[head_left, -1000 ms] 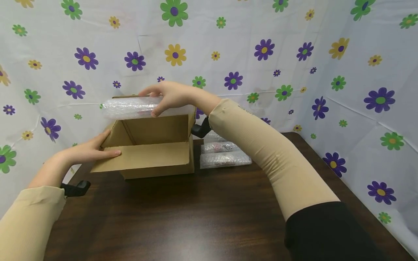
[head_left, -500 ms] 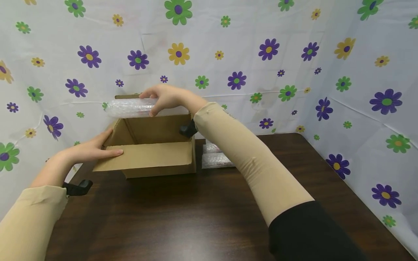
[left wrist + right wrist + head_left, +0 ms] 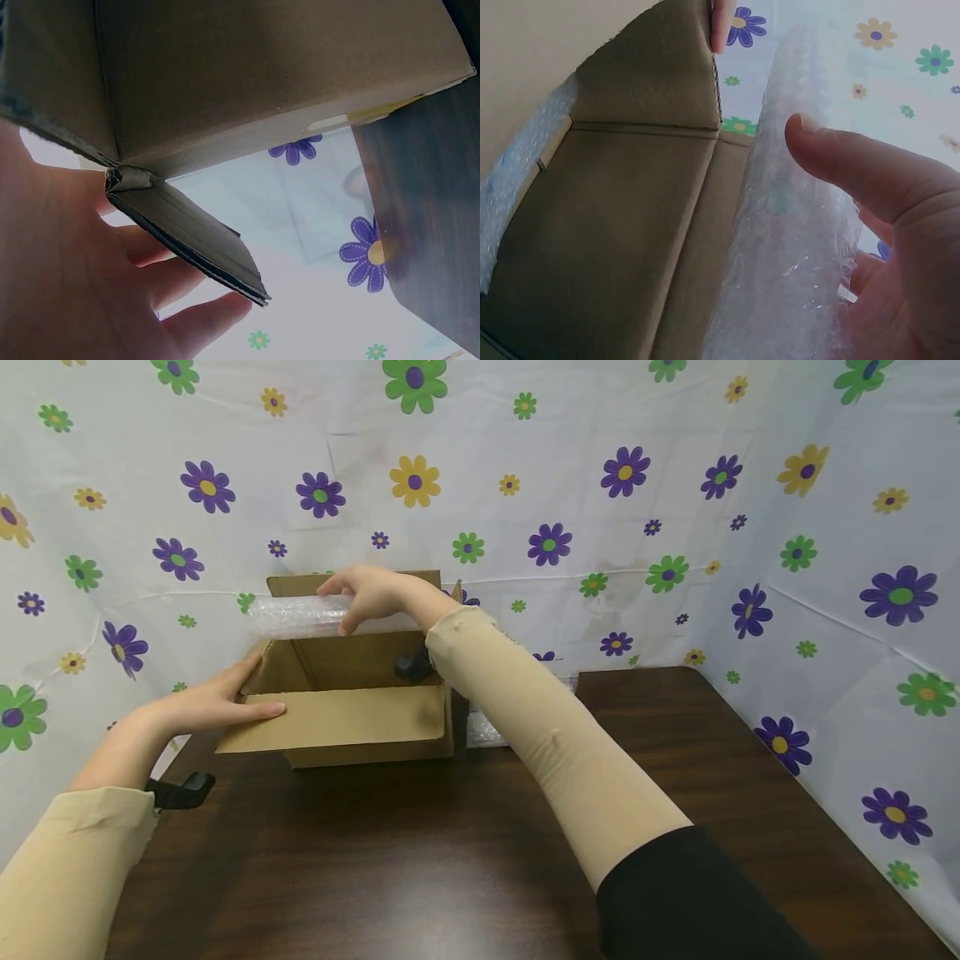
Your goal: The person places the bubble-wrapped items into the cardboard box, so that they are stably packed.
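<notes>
My right hand point(image 3: 375, 597) grips a clear bubble-wrapped bundle point(image 3: 296, 617), thumb on the near side, fingers over the far side. What is wrapped inside cannot be made out. The bundle lies sideways above the opening of a brown cardboard box point(image 3: 345, 664). In the right wrist view the bubble wrap point(image 3: 787, 225) runs lengthwise beside the thumb. My left hand point(image 3: 202, 702) rests at the box's left corner, its straight thumb on the folded-out front flap point(image 3: 360, 714). In the left wrist view its extended fingers point(image 3: 180, 277) lie against the outside of a flap point(image 3: 195, 232).
Other bubble-wrapped bundles point(image 3: 483, 731) lie on the dark wooden table point(image 3: 360, 860) just right of the box, partly hidden by the right forearm. A white flowered cloth point(image 3: 480, 460) hangs behind the table and along the right. The box's back flap point(image 3: 292, 585) stands up.
My right arm has swung left over the box, and the hand with the bubble-wrapped bundle has come slightly lower. The forearm now covers more of the bundles on the table. The left hand stays put.
</notes>
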The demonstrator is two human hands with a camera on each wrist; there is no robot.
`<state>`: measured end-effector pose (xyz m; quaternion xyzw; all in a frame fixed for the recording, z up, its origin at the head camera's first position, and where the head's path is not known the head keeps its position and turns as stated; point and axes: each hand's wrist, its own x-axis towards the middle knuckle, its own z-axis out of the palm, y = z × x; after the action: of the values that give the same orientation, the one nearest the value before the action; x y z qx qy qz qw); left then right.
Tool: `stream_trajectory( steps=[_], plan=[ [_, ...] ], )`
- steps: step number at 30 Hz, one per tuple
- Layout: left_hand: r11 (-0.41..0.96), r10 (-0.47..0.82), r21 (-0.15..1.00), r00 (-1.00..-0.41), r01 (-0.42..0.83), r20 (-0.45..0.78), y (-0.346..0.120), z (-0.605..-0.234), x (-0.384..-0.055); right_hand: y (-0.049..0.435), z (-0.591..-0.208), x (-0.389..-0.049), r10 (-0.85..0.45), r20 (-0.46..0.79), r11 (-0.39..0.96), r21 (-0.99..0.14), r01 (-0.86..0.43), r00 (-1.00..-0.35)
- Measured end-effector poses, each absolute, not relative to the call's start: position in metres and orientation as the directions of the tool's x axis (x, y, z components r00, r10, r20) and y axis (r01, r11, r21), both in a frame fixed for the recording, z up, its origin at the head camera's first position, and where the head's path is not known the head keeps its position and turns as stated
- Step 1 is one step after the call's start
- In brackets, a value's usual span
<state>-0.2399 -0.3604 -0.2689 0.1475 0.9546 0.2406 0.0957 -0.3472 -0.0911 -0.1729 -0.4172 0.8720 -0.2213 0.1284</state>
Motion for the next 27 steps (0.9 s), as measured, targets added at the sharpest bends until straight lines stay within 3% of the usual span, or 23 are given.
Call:
stream_trajectory(
  steps=[10,18,27],
  plan=[
    [0.841,0.321,0.493,-0.939,0.222,-0.125,-0.36,-0.269,-0.238,-0.103,-0.183,-0.343,-0.772,-0.037,0.556,-0.522,-0.646,-0.635],
    [0.84,0.326,0.489,-0.939,0.235,-0.109,-0.359,-0.27,-0.238,-0.106,-0.192,-0.345,-0.741,-0.031,0.617,-0.424,-0.663,-0.671],
    [0.838,0.315,0.498,-0.943,0.224,-0.106,-0.359,-0.269,-0.237,-0.099,-0.202,-0.352,-0.73,-0.047,0.628,-0.44,-0.642,-0.682]
  ],
)
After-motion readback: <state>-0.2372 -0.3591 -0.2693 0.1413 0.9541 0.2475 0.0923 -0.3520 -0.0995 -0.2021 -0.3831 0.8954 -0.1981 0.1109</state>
